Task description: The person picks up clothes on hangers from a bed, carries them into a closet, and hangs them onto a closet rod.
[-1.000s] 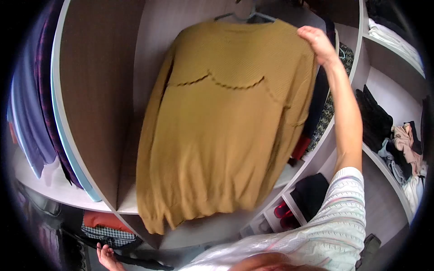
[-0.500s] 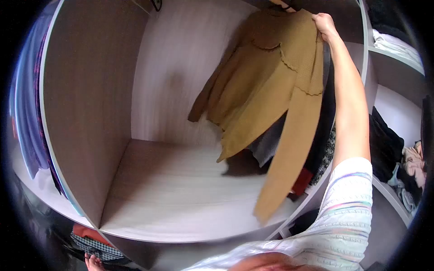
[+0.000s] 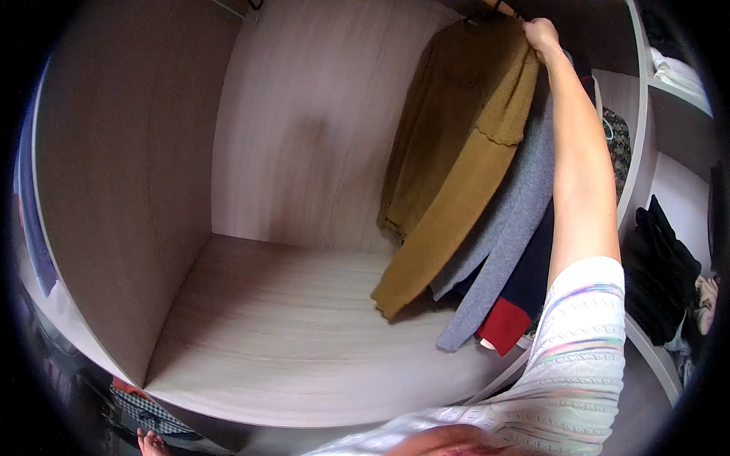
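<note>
A mustard-brown knitted sweater point(image 3: 456, 144) hangs on the right side of the wardrobe compartment, one long sleeve trailing down toward the base. High on its shoulder, near the hanger, my right hand point(image 3: 541, 36) is closed around the knit. Just behind it hang a grey knitted garment point(image 3: 502, 228) and a dark navy one with a red cuff point(image 3: 505, 325). At the lower left edge only the fingers of my left hand point(image 3: 150, 442) show, loosely apart and holding nothing. It is nearest to a checked cloth point(image 3: 144, 410) below the compartment.
A wooden side panel point(image 3: 129, 167) bounds the compartment on the left, above the pale base board point(image 3: 289, 342). Shelves to the right hold black clothes point(image 3: 658, 266) and folded white cloth point(image 3: 677, 72). Blue fabric point(image 3: 30, 220) hangs beyond the left panel.
The mustard sweater has turned more side-on and its swinging sleeve has settled inward. The grey garment and red cuff behind it now show more. My right hand keeps its grip; the view shifted slightly.
</note>
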